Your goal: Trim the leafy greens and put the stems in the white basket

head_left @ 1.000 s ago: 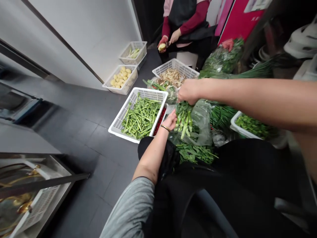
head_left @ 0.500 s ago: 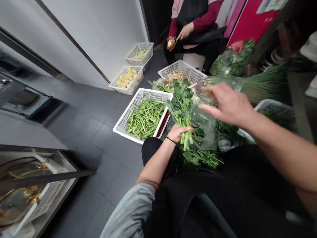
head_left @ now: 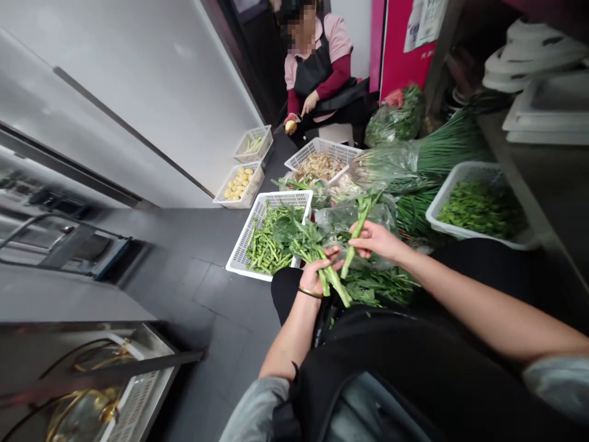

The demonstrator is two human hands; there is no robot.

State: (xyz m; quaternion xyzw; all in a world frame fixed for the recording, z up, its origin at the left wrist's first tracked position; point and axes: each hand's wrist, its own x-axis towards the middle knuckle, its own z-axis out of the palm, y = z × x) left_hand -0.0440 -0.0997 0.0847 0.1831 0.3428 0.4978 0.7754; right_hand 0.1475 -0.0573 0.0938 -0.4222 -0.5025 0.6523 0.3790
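Note:
My left hand (head_left: 321, 274) grips a bunch of leafy green stalks (head_left: 299, 238) by the cut ends, leaves tilted to the left over a white basket (head_left: 251, 228) of trimmed green stems. My right hand (head_left: 375, 239) pinches a single green stalk (head_left: 356, 228) pulled up from the bunch. A clear plastic bag (head_left: 356, 215) with more greens lies just behind both hands. Loose leafy trimmings (head_left: 380, 285) lie on the floor by my knees.
A seated person (head_left: 317, 80) at the far end peels a potato. Baskets of potatoes (head_left: 240, 183), peelings (head_left: 322, 164) and other greens (head_left: 481, 207) stand around, with bagged scallions (head_left: 427, 156) behind. A steel counter edge (head_left: 529, 196) runs along the right.
My left hand tilted the bunch from upright to leaning left and brought it closer. My right hand came down from the bag and took hold of one stalk. The camera view lifted.

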